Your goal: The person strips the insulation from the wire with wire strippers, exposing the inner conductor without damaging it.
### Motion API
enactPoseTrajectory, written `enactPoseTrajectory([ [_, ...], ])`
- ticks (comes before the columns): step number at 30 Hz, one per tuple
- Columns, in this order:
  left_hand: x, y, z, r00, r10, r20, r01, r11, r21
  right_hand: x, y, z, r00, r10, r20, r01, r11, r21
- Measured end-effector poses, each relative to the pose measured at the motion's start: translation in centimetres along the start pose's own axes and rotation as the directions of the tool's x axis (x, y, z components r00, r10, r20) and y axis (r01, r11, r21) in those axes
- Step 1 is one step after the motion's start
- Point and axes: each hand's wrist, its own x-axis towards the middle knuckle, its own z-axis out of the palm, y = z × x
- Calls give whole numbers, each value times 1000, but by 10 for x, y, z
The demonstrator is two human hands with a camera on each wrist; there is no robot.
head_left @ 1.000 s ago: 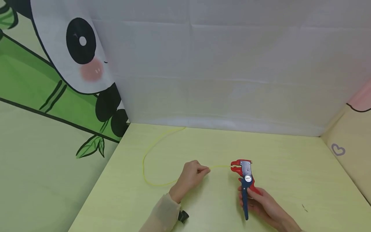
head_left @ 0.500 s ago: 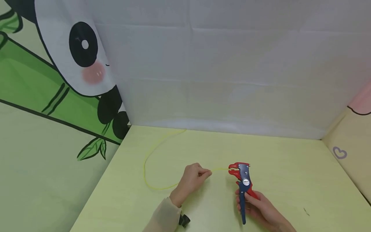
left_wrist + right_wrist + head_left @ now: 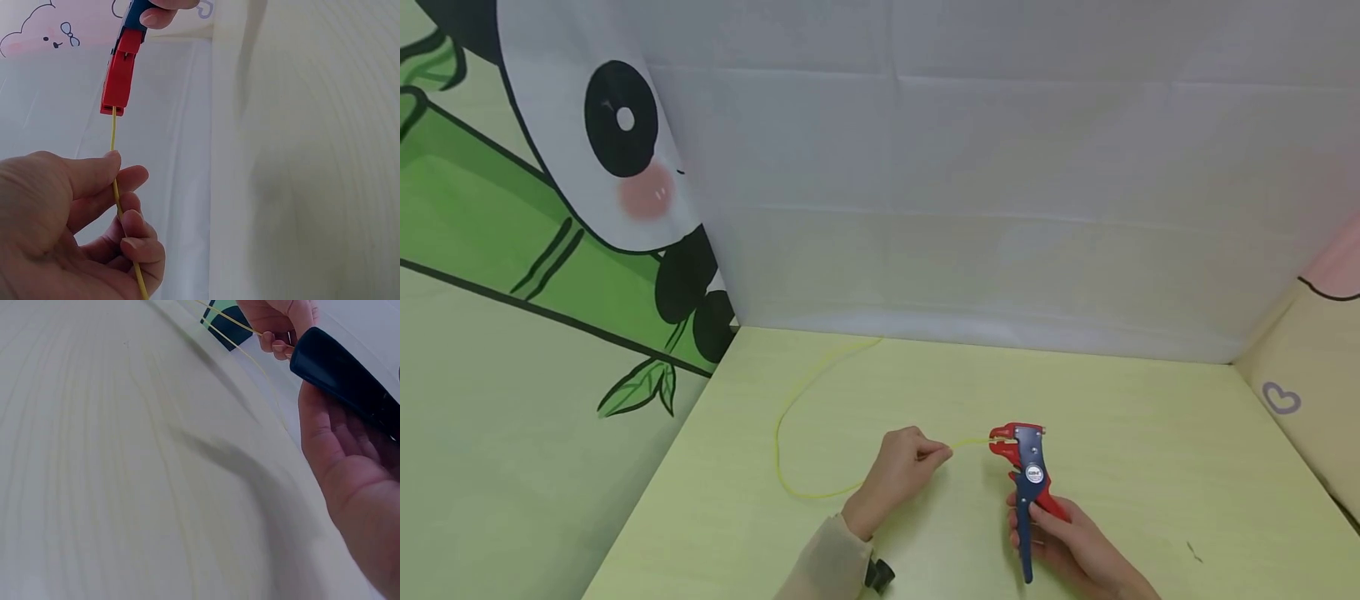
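Note:
Between thumb and fingers my left hand pinches a thin yellow wire close to its end. In the left wrist view the wire runs from the left fingertips into the red jaws of a wire stripper. My right hand grips that wire stripper by its red and dark blue handles, its head upward and jaws facing left. How far the wire tip reaches inside the jaws is hard to tell. In the right wrist view a dark blue handle lies over the right fingers.
The wire's slack curves across the pale yellow table to its back edge. A small dark scrap lies at the right. Behind the table hangs a white sheet, with a panda-printed wall on the left.
The wire stripper and right hand have shifted slightly left, nearer the left hand. The whole head view has dropped a little in the frame. Both hands keep their holds.

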Motion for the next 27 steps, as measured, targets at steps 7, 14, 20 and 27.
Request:
enactPoseTrajectory([
  [7,4,6,4,1000,8,-1,-8,1000,0,0,-8,-5,999,30,-42,-31,999,-18],
  [14,10,8,9,1000,18,-14,-18,1000,5,-1,-16,-10,998,45,-33,-46,999,-14],
  [20,14,11,12,1000,12,-25,-12,1000,15,-2,-23,-14,999,49,15,-49,999,-17],
  [27,20,15,16,999,0,-40,0,1000,11,-4,-32,-17,996,82,-25,-82,997,11],
])
